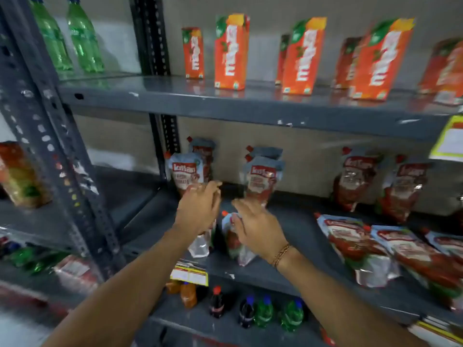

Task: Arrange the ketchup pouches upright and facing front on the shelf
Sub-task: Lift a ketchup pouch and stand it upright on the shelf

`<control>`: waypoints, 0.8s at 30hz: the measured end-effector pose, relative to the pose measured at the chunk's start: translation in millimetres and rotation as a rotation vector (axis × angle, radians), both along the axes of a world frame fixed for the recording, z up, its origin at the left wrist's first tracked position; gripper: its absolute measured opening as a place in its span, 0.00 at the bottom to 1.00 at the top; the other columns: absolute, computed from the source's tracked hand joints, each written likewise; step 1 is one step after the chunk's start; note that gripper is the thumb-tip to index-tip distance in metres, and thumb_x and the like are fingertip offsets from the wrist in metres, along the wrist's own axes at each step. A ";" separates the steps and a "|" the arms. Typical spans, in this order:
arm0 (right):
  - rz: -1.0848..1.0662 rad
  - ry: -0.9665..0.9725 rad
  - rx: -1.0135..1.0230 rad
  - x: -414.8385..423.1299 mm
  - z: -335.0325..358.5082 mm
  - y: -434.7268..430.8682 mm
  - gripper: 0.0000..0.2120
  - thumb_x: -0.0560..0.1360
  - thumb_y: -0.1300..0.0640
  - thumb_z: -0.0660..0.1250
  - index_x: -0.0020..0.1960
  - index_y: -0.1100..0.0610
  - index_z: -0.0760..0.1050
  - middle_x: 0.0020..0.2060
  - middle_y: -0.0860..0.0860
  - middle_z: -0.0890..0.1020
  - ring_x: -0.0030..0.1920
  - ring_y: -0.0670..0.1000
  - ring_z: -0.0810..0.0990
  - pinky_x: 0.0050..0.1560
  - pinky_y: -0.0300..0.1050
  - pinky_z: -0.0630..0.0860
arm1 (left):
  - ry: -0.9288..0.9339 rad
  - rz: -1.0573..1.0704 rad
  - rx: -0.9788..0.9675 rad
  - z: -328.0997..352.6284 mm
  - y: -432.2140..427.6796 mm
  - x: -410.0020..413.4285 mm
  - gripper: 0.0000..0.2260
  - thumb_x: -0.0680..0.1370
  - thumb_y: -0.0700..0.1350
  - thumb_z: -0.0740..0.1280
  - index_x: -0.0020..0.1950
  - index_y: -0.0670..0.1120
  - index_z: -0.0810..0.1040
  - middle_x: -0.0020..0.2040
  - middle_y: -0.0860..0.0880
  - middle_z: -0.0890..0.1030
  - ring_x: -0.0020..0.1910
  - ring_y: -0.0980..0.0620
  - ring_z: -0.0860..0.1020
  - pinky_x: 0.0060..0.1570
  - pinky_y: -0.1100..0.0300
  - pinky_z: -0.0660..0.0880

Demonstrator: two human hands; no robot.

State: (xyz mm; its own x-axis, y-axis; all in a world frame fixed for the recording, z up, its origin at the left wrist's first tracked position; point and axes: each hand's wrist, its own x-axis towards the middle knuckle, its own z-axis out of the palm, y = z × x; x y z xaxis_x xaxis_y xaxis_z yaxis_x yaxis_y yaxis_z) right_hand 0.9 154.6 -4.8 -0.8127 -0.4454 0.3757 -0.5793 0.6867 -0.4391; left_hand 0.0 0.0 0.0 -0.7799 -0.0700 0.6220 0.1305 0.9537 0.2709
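on a grey middle shelf point(295, 221), the left hand point(199, 209) and right hand point(258, 226) reach in with fingers spread, neither gripping, each in front of 1 of 2 upright front ketchup pouches point(235, 236), while more pouches point(375, 251) lie flat well to the right.

A small grocery shop aisle, seen close up. Grey slotted-angle metal shelving point(250, 106) carries stock in rows: orange juice cartons point(229, 52) and green soft-drink bottles point(84, 36) on the top shelf, red ketchup pouches point(260, 179) on the middle shelf, small cola and soda bottles point(263, 311) lower down. Yellow price labels point(189, 272) are stuck to the shelf edges. A plain pale wall stands behind.
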 end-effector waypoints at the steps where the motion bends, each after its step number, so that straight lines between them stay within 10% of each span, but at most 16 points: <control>1: -0.014 -0.134 -0.069 -9.7 -11.6 -14.7 0.13 0.75 0.57 0.58 0.48 0.62 0.79 0.47 0.61 0.84 0.50 0.60 0.82 0.51 0.52 0.75 | -0.144 0.089 0.141 -8.1 -13.0 -7.4 0.12 0.75 0.42 0.62 0.57 0.43 0.79 0.48 0.38 0.83 0.48 0.38 0.81 0.45 0.52 0.75; 6: -0.102 -0.702 0.068 -50.3 -40.5 -80.9 0.19 0.77 0.51 0.56 0.33 0.60 0.73 0.32 0.59 0.81 0.33 0.55 0.80 0.37 0.44 0.74 | -0.789 0.336 0.915 -35.3 -75.9 -27.7 0.21 0.76 0.45 0.66 0.66 0.37 0.72 0.65 0.38 0.75 0.61 0.40 0.76 0.55 0.53 0.73; 10: -0.151 -0.951 -0.110 -76.1 -63.1 -106.0 0.08 0.69 0.54 0.66 0.40 0.58 0.78 0.50 0.61 0.84 0.49 0.60 0.82 0.55 0.52 0.79 | -0.964 0.140 1.535 -52.1 -97.8 -29.0 0.17 0.78 0.36 0.65 0.67 0.37 0.71 0.44 0.44 0.78 0.38 0.52 0.75 0.37 0.60 0.76; 12: -0.201 -0.969 -0.284 -82.5 -68.8 -112.4 0.03 0.65 0.57 0.70 0.36 0.56 0.76 0.48 0.60 0.84 0.47 0.59 0.82 0.52 0.51 0.80 | -0.922 0.089 1.552 -64.6 -110.6 -37.5 0.12 0.76 0.33 0.65 0.60 0.38 0.76 0.37 0.47 0.81 0.35 0.53 0.79 0.29 0.62 0.79; 15: -0.226 -0.813 -0.360 -85.8 -62.3 -117.2 0.02 0.69 0.60 0.70 0.38 0.56 0.78 0.40 0.54 0.84 0.40 0.52 0.81 0.43 0.44 0.78 | -0.766 0.009 1.444 -66.7 -119.6 -47.0 0.07 0.75 0.31 0.67 0.44 0.43 0.77 0.40 0.47 0.84 0.40 0.52 0.81 0.45 0.55 0.79; 20: -0.116 -0.449 -0.467 -93.8 -58.4 -122.0 0.16 0.69 0.56 0.72 0.54 0.55 0.71 0.51 0.50 0.81 0.51 0.49 0.80 0.50 0.43 0.77 | -0.310 -0.227 1.194 -50.0 -130.8 -62.0 0.13 0.73 0.29 0.68 0.47 0.46 0.71 0.47 0.50 0.79 0.45 0.56 0.78 0.43 0.68 0.78; 24: -0.115 -0.477 -0.346 -97.5 -77.2 -122.5 0.21 0.68 0.57 0.72 0.59 0.59 0.72 0.55 0.54 0.81 0.56 0.53 0.79 0.55 0.44 0.76 | -0.403 -0.252 1.061 -64.2 -138.4 -64.9 0.17 0.73 0.29 0.68 0.45 0.51 0.71 0.46 0.53 0.78 0.50 0.51 0.79 0.49 0.63 0.77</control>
